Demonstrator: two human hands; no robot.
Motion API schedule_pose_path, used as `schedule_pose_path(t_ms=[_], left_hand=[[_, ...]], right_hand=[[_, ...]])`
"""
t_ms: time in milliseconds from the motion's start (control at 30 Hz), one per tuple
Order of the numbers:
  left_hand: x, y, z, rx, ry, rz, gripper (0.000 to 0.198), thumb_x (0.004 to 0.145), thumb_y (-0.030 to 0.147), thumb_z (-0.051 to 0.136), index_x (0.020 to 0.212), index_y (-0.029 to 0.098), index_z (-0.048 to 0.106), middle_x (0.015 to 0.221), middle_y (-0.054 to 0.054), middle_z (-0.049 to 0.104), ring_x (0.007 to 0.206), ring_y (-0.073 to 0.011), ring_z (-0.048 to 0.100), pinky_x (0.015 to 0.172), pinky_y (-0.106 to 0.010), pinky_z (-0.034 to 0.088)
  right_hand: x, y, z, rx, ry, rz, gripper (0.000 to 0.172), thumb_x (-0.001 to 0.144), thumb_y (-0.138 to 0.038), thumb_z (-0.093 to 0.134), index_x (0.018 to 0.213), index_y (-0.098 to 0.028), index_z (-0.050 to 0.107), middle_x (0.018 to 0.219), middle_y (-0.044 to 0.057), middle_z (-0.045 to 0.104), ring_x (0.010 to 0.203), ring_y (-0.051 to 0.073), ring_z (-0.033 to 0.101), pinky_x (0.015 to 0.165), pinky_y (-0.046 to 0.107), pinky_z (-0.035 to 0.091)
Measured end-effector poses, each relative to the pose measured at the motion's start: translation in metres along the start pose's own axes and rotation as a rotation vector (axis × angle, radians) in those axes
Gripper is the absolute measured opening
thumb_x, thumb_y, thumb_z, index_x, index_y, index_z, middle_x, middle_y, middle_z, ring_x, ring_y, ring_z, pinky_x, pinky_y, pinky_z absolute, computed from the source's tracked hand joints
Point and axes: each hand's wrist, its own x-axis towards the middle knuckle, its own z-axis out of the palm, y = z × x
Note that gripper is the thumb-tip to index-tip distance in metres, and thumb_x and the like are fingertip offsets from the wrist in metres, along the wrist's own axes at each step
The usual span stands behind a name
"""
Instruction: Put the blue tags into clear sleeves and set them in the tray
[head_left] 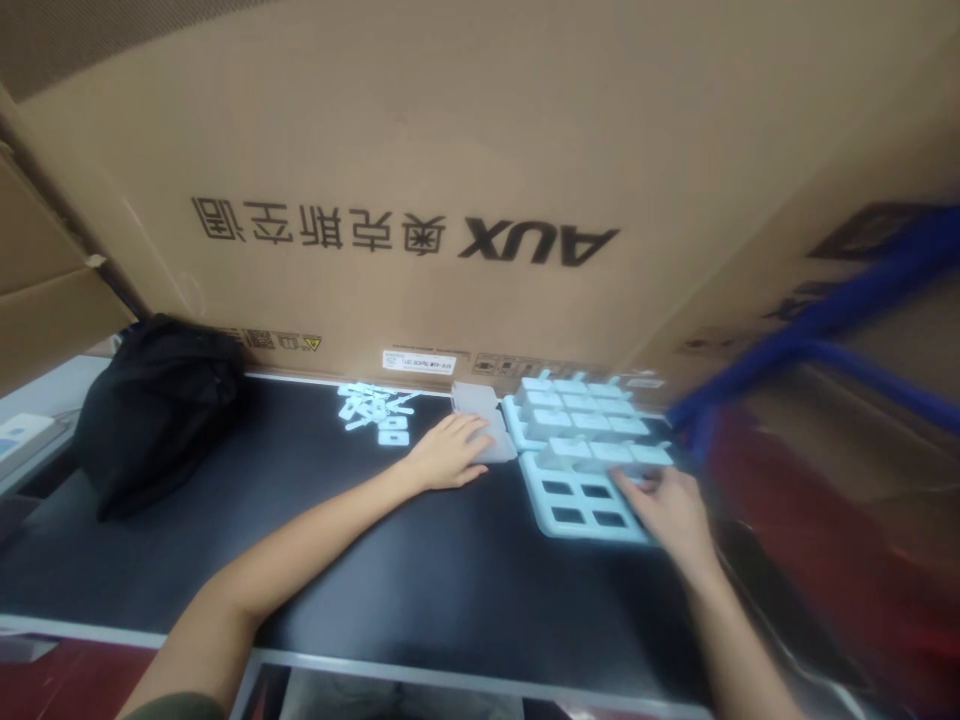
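Note:
A pale blue compartment tray (556, 503) lies on the black table (390, 560), its far cells filled with white blocks (585, 420) and its near cells bare. My right hand (671, 505) rests on the tray's near right corner, fingers curled on its edge. My left hand (450, 452) lies flat with fingers stretched out over a grey flat piece (474, 402) just left of the tray. A heap of small white parts (375, 410) sits further left.
A big brown cardboard box (480, 180) marked AUX stands along the table's far edge. A black bag (154, 400) sits at the left. A blurred blue metal frame (825, 330) stands at the right. The table's near edge runs below my arms.

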Motion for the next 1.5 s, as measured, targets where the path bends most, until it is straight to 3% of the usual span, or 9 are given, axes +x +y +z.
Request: schedule_pose_path(t_ms=[267,500,633,767,900,1033,1133,1267,1500], left_hand=[[0.001,-0.001,0.005,0.051,0.008,-0.022,0.041,0.099,0.040,0.059,0.134,0.017,0.058,0.153,-0.017,0.055,0.147,-0.0327,0.048,0.125,-0.052,0.035],[-0.003,0.004,-0.005,0.015,0.066,-0.039,0.045,0.101,0.045,0.054,0.135,0.016,0.057,0.153,-0.018,0.054,0.150,-0.0346,0.043,0.125,-0.054,0.035],[-0.020,0.008,-0.024,-0.034,0.154,-0.003,0.033,0.103,0.036,0.049,0.127,0.016,0.060,0.139,-0.016,0.063,0.142,-0.0323,0.050,0.119,-0.050,0.042],[-0.039,0.012,-0.062,-0.118,0.247,-0.075,0.024,0.103,0.033,0.048,0.114,0.018,0.064,0.113,-0.013,0.071,0.109,-0.0266,0.065,0.097,-0.044,0.053],[-0.040,0.023,-0.108,-0.340,0.345,-0.188,0.023,0.104,0.035,0.049,0.114,0.019,0.062,0.095,-0.007,0.069,0.087,-0.0201,0.064,0.081,-0.035,0.052],[-0.030,0.039,-0.138,-0.606,0.141,-0.272,0.038,0.103,0.042,0.054,0.136,0.023,0.055,0.089,-0.001,0.070,0.070,-0.0139,0.060,0.067,-0.027,0.047],[-0.033,0.043,-0.141,-0.719,0.028,-0.285,0.026,0.101,0.040,0.058,0.115,0.020,0.070,0.080,0.000,0.070,0.068,-0.0121,0.061,0.066,-0.024,0.046],[-0.060,0.015,-0.129,-0.847,0.026,-0.460,0.026,0.095,0.042,0.067,0.090,0.018,0.075,0.071,0.000,0.071,0.062,-0.0114,0.063,0.063,-0.023,0.048],[-0.099,-0.099,-0.093,-0.574,0.446,-0.914,0.029,0.086,0.047,0.071,0.087,0.018,0.073,0.075,-0.004,0.076,0.067,-0.0177,0.073,0.068,-0.028,0.057]], right_hand=[[-0.011,-0.012,0.000,-0.134,-0.093,0.089,0.054,0.089,-0.065,0.039,0.100,-0.014,0.056,0.097,0.021,0.062,0.098,0.036,0.065,0.082,0.046,0.054],[-0.013,-0.023,-0.008,-0.030,-0.058,0.179,0.057,0.086,-0.068,0.045,0.102,-0.014,0.054,0.096,0.021,0.062,0.085,0.035,0.065,0.079,0.047,0.054],[-0.013,-0.026,-0.021,0.042,0.096,0.215,0.055,0.080,-0.065,0.052,0.103,-0.016,0.052,0.092,0.018,0.061,0.084,0.035,0.063,0.079,0.048,0.053],[-0.016,-0.031,-0.051,0.073,0.315,0.226,0.046,0.078,-0.059,0.052,0.102,-0.020,0.048,0.082,0.011,0.056,0.074,0.032,0.058,0.073,0.048,0.050],[-0.037,-0.078,-0.077,0.093,0.201,-0.117,0.034,0.079,-0.053,0.056,0.092,-0.025,0.044,0.072,0.005,0.053,0.062,0.025,0.055,0.061,0.039,0.046],[-0.070,-0.162,-0.078,0.156,-0.150,-0.719,0.028,0.079,-0.040,0.055,0.100,-0.023,0.049,0.081,0.005,0.063,0.067,0.022,0.060,0.063,0.033,0.045],[-0.085,-0.208,-0.069,0.180,-0.320,-0.899,0.031,0.075,-0.032,0.056,0.104,-0.021,0.050,0.087,0.006,0.066,0.073,0.022,0.064,0.065,0.032,0.045],[-0.086,-0.222,-0.057,0.134,-0.433,-0.866,0.026,0.075,-0.031,0.058,0.097,-0.022,0.049,0.090,0.006,0.067,0.078,0.024,0.065,0.066,0.033,0.042],[-0.079,-0.222,-0.049,0.078,-0.543,-0.756,0.019,0.081,-0.032,0.057,0.092,-0.022,0.046,0.096,0.008,0.065,0.083,0.023,0.064,0.070,0.032,0.042]])
